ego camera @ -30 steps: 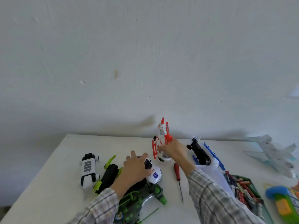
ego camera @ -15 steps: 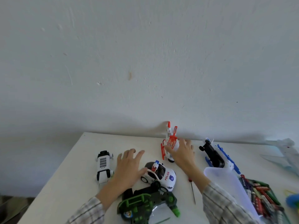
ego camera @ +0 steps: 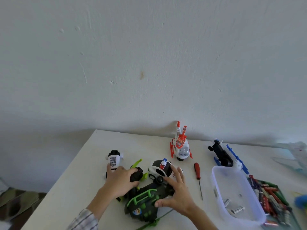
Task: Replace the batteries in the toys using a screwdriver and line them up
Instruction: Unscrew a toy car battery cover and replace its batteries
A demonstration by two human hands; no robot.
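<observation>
My left hand (ego camera: 119, 181) grips a black and lime-green toy (ego camera: 135, 175) near the table's front left. With fingers spread, my right hand (ego camera: 177, 191) rests on a dark green toy vehicle (ego camera: 144, 205); its fingertips touch a white police car (ego camera: 160, 169). A red and white helicopter (ego camera: 180, 145) stands alone near the wall. A white and black robot toy (ego camera: 113, 159) lies just beyond my left hand. To the right of my right hand, a red-handled screwdriver (ego camera: 197, 170) lies on the table. A blue and black toy (ego camera: 222, 155) lies overturned at the right.
A clear plastic box (ego camera: 216, 176) with a few batteries stands at the right. Beside it is a green tray (ego camera: 274, 186) full of batteries. A pale toy plane (ego camera: 295, 150) lies at the far right. The white table (ego camera: 79, 171) ends at the left; the wall is close behind.
My right hand has let go of the helicopter and come down onto the dark green vehicle. My left hand has closed round the black and lime-green toy.
</observation>
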